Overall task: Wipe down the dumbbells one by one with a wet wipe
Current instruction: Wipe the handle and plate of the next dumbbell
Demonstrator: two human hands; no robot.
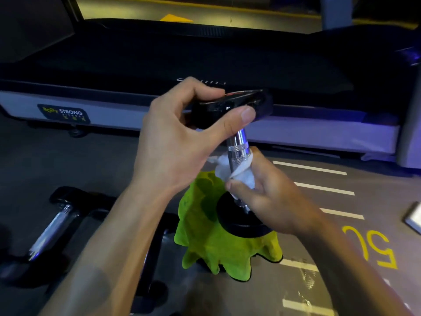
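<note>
With our left hand [182, 137] gripping the top plate of the upright dumbbell [238, 147], which stands on the green cloth [205, 247], our right hand [268, 190] fingers pinch the wipe [241, 172] round the handle, and we should twist it while sliding along the knurling.

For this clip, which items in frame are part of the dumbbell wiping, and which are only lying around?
In use:
- upright dumbbell, top plate gripped by left hand
- white wet wipe wrapped round its handle by right hand
- other dumbbells lying on the floor, left

Lying about:
- green cloth under the upright dumbbell
- treadmill behind
- pale flat object at the right edge
</note>
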